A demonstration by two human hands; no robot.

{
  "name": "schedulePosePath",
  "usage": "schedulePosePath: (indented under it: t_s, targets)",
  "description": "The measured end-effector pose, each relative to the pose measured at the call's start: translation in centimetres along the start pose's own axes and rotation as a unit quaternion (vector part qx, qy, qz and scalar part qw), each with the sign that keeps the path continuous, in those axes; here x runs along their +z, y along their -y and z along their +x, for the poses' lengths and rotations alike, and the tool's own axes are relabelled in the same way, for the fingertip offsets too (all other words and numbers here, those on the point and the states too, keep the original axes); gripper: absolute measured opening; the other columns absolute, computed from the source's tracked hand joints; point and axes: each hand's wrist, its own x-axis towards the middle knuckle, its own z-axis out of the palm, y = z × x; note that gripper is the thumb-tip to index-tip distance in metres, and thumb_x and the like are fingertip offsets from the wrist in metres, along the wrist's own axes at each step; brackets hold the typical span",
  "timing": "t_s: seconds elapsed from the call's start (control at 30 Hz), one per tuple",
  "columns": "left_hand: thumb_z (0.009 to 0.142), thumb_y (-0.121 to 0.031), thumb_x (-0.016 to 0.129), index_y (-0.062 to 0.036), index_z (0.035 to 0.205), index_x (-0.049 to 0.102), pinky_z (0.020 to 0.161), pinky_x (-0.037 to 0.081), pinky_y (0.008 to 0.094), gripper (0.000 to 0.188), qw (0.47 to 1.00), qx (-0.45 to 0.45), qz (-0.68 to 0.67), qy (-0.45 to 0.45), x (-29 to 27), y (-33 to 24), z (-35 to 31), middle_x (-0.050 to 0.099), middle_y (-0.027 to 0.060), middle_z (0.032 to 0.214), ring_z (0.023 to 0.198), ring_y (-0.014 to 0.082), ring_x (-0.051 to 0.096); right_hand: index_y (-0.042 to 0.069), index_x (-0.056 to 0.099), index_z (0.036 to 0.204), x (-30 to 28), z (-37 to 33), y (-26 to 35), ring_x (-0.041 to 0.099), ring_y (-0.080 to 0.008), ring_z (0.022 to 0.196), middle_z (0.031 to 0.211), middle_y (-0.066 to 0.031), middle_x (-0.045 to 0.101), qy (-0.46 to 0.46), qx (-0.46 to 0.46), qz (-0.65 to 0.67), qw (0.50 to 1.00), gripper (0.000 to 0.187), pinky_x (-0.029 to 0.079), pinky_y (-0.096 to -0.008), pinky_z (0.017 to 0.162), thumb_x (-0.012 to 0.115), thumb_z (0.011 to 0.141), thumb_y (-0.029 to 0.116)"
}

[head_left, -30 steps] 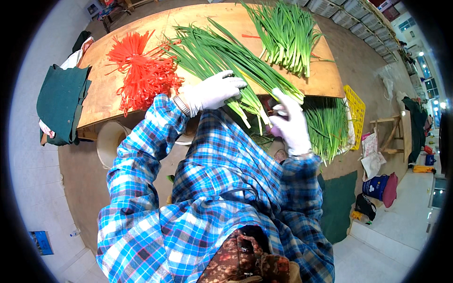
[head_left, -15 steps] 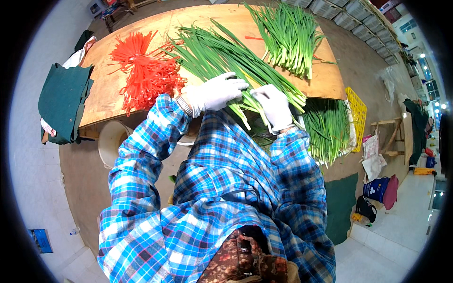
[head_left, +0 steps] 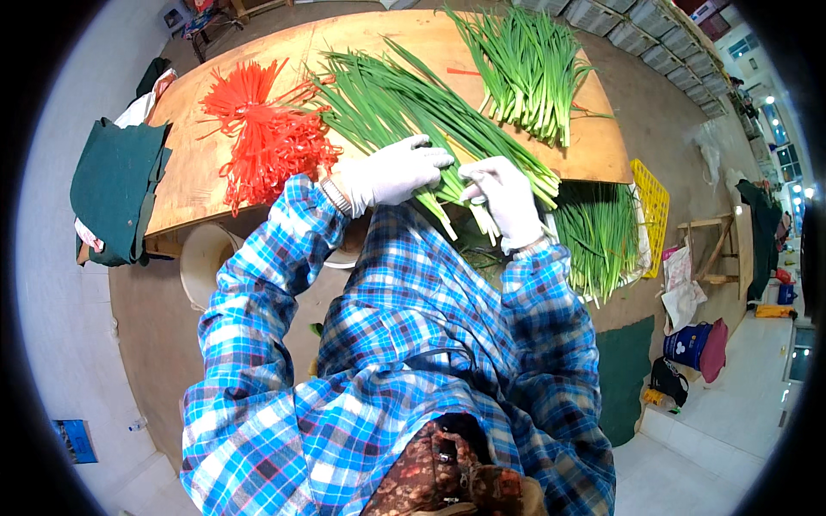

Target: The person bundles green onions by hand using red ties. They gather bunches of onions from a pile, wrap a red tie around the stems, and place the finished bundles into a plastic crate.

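Long green garlic chives point(head_left: 490, 138) lie in a loose heap across the near middle of the table, pale stem ends toward me. My left hand point(head_left: 400, 174), in a white glove, is closed round a small bunch of chives point(head_left: 446, 185) whose white ends stick out past the table edge. Beside it, my right hand point(head_left: 506, 199), also gloved, has its fingers pinched at the pale stems of that bunch. The right fingertips partly hide what they grip. A larger pile of chives point(head_left: 529, 73) rests at the far right of the table.
Red ties point(head_left: 275, 146) are heaped on the wooden table point(head_left: 185, 172) at left. Below its right edge stands a container of chives point(head_left: 598, 232) next to a yellow crate point(head_left: 652, 215). A white bucket point(head_left: 205, 267) is under the left side. Green cloth point(head_left: 120, 189) hangs at the left end.
My right hand has shifted slightly toward me and to the right, its fingers curling more at the stems. My left hand keeps its place on the bunch.
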Motion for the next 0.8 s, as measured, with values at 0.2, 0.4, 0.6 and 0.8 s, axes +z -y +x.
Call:
schedulePosePath:
  t_s: [0.2, 0.4, 0.6, 0.8]
  targets:
    - [0.061, -0.005, 0.061, -0.0067, 0.083, 0.061, 0.104, 0.026, 0.0441, 0.022, 1.0, -0.002, 0.009, -0.025, 0.3, 0.7, -0.2, 0.045, 0.0116, 0.128, 0.121, 0.0258, 0.039, -0.005, 0.05, 0.088, -1.5, -2.3, 5.1, 0.062, -0.0211, 0.066, 0.082, -0.0172, 0.061, -0.205, -0.124, 0.151, 0.959, 0.007, 0.05, -0.0286, 0.061, 0.046, 0.086, 0.001]
    - [0.061, -0.005, 0.062, -0.007, 0.085, 0.061, 0.105, 0.025, 0.0452, 0.024, 1.0, -0.01, 0.007, -0.028, 0.4, 0.6, -0.6, 0.044, 0.0108, 0.129, 0.123, 0.0267, 0.038, -0.002, 0.05, 0.087, -3.9, -7.1, 5.7, 0.057, -0.0177, 0.062, 0.073, -0.0129, 0.057, -0.257, -0.225, 0.203, 0.918, 0.008, 0.05, -0.0292, 0.061, 0.047, 0.089, 0.006]
    - [0.06, -0.005, 0.063, -0.0079, 0.095, 0.06, 0.105, 0.023, 0.0454, 0.034, 0.999, -0.015, 0.012, -0.04, 1.0, 1.0, -0.4, 0.042, 0.0098, 0.131, 0.126, 0.0255, 0.034, 0.005, 0.055, 0.115, -5.8, -11.6, -5.5, 0.054, -0.0118, 0.059, 0.083, -0.0116, 0.061, -0.089, 0.024, -0.27, 0.958, 0.033, 0.047, -0.0244, 0.061, 0.056, 0.081, 0.004]
    - [0.064, -0.01, 0.067, -0.0117, 0.113, 0.054, 0.106, 0.022, 0.0456, 0.051, 0.996, -0.062, 0.043, -0.039, -0.6, -0.4, -2.4, 0.039, 0.009, 0.133, 0.129, 0.0259, 0.028, 0.006, 0.065, 0.097, -5.7, -10.4, -5.9, 0.057, -0.0146, 0.064, 0.081, -0.0066, 0.064, -0.096, 0.287, -0.312, 0.9, 0.018, 0.045, -0.0254, 0.062, 0.059, 0.08, 0.006]
